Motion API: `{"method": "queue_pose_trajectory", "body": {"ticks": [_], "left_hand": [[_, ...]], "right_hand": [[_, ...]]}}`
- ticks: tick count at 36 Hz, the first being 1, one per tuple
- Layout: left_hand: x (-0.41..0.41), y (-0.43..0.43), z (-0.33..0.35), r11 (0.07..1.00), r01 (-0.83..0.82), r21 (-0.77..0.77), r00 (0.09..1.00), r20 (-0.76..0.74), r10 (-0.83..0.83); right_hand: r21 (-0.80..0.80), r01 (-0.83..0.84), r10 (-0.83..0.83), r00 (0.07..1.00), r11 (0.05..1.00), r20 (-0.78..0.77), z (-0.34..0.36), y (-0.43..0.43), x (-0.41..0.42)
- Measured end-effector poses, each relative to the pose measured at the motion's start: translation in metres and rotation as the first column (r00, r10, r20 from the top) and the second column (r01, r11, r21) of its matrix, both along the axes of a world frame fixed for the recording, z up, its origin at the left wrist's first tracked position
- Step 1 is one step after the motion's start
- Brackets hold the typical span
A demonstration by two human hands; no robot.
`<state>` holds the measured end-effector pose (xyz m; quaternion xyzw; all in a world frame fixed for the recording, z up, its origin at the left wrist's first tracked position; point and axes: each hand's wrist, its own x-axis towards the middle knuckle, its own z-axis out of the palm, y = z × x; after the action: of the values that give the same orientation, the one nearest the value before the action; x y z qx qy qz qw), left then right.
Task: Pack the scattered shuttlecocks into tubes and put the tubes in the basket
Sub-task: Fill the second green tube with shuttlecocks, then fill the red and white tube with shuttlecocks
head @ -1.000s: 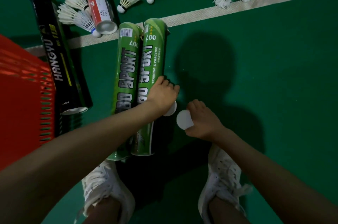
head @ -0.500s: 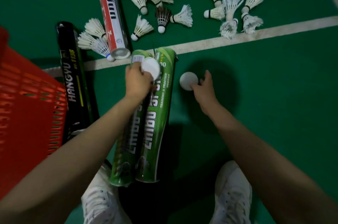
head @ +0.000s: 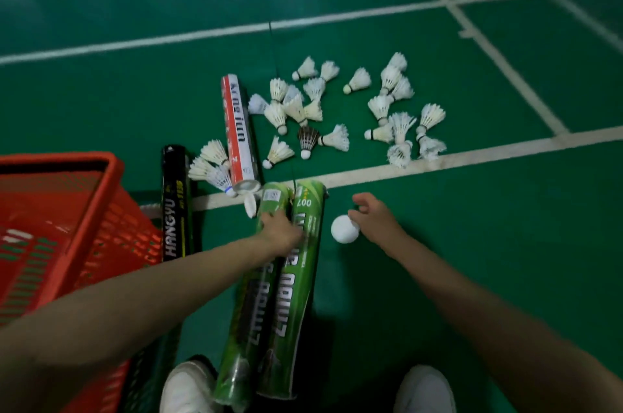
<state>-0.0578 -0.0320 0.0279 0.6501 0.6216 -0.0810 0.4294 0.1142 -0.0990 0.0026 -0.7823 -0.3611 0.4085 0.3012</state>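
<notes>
Two green tubes lie side by side on the green floor, the left green tube [head: 247, 304] and the right green tube [head: 298, 277]. My left hand [head: 281, 231] lies over the upper part of the left one, fingers curled onto it. A white cap [head: 250, 205] sits just left of that tube's top end, apart from the hand. My right hand [head: 376, 220] pinches a second white cap [head: 344, 229] just right of the tubes. Several white shuttlecocks [head: 296, 109] and one dark one [head: 306, 139] lie scattered beyond the tubes. The red basket [head: 86, 206] stands at the left.
A black tube [head: 175, 206] lies between the basket and the green tubes. A red-and-white tube [head: 238, 129] lies beyond, with two shuttlecocks [head: 212, 164] beside it. More shuttlecocks [head: 399, 124] cluster by the white court line [head: 472, 159]. My white shoes [head: 188, 385] are at the bottom edge.
My view tilted up, showing more of the court. My left hand let go of its cap and moved onto the left green tube. My right hand still has its cap.
</notes>
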Motion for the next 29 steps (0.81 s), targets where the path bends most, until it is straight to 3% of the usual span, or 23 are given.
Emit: {"method": "queue_pose_trajectory", "body": {"ticks": [4, 9, 13, 17, 19, 22, 26, 29], "left_hand": [[0.011, -0.016, 0.036, 0.969, 0.243, 0.038, 0.968, -0.072, -0.24], [0.018, 0.014, 0.042, 0.94, 0.301, 0.162, 0.953, -0.071, -0.293], [0.025, 0.061, 0.014, 0.877, 0.418, 0.237, 0.903, -0.214, -0.372], [0.033, 0.114, -0.015, 0.801, 0.506, 0.319, 0.854, -0.316, -0.413], [0.031, 0.137, -0.027, 0.808, 0.469, 0.356, 0.872, -0.33, -0.361], [0.023, 0.173, -0.044, 0.876, 0.29, 0.386, 0.944, -0.263, -0.196], [0.003, 0.212, -0.07, 0.93, 0.055, 0.363, 0.977, -0.213, 0.026], [-0.002, 0.226, -0.089, 0.941, 0.036, 0.338, 0.973, -0.226, 0.044]], "right_hand": [[-0.028, -0.128, 0.131, 0.987, 0.991, 0.092, 0.038, 0.007, 0.005], [-0.11, -0.304, 0.322, 0.917, 0.946, 0.236, 0.053, 0.02, 0.012], [-0.142, -0.318, 0.347, 0.877, 0.938, 0.331, 0.027, 0.052, 0.025], [-0.208, -0.298, 0.354, 0.874, 0.932, 0.333, 0.0, 0.099, 0.037], [-0.233, -0.255, 0.325, 0.883, 0.938, 0.34, -0.009, 0.127, 0.037], [-0.23, -0.232, 0.307, 0.875, 0.945, 0.375, -0.022, 0.167, 0.034], [-0.296, -0.222, 0.341, 0.823, 0.929, 0.455, -0.045, 0.215, 0.037], [-0.355, -0.196, 0.362, 0.789, 0.914, 0.497, -0.058, 0.244, 0.042]]}}
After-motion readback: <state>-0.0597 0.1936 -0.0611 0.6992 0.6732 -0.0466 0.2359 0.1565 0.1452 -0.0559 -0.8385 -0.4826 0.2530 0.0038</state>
